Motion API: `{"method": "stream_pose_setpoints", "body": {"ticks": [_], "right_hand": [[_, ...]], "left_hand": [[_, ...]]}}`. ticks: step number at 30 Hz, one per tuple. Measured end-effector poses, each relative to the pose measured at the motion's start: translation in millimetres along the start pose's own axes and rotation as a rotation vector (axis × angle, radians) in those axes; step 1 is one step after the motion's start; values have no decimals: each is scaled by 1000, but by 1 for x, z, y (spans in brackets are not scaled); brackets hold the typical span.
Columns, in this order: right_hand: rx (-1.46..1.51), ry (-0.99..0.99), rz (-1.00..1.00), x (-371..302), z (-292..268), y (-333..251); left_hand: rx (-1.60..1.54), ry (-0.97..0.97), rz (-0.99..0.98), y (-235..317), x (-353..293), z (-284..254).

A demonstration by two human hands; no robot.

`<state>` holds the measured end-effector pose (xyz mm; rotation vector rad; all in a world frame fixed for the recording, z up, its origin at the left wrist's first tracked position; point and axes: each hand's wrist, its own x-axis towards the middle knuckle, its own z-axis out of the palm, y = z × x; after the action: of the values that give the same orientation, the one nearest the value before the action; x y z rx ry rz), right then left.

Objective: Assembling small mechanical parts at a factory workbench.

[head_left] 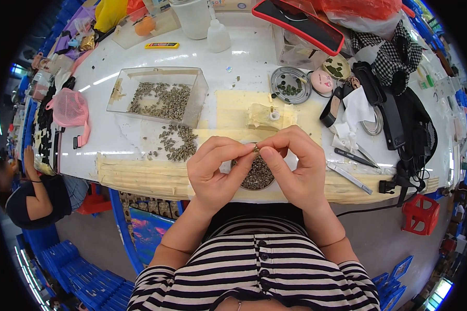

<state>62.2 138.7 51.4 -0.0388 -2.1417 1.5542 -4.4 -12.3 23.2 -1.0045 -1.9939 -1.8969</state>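
Left hand and right hand pinch tiny part, fingertips pressed together; dish with grey pieces below fingers.

The small pieces look metallic, the tabletop glossy.

From afar I see a red-edged phone, a white bottle left of it, a pink mesh bag farther left, and a red stool at right.

Left hand, right hand, tiny piece pinched between
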Motion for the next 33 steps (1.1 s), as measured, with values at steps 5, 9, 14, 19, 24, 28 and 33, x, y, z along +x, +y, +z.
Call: {"method": "stream_pose_setpoints", "body": {"ticks": [5, 9, 14, 19, 24, 28, 33], "right_hand": [[20, -7, -5, 1, 1, 3], [29, -7, 12, 1, 2, 5], [61, 2, 23, -1, 4, 10], [153, -2, 52, -4, 6, 14], [132, 20, 43, -6, 6, 16], [108, 33, 10, -7, 7, 17], [157, 12, 1, -8, 7, 17]], "left_hand": [[0, 1, 6, 0, 0, 1], [-39, -16, -21, 0, 0, 0], [-85, -16, -54, 0, -1, 0], [-77, -10, -37, 0, -1, 1], [-25, -19, -18, 1, 0, 4], [-81, -59, -35, -3, 0, 3], [-206, -76, -88, -2, -3, 2]]}}
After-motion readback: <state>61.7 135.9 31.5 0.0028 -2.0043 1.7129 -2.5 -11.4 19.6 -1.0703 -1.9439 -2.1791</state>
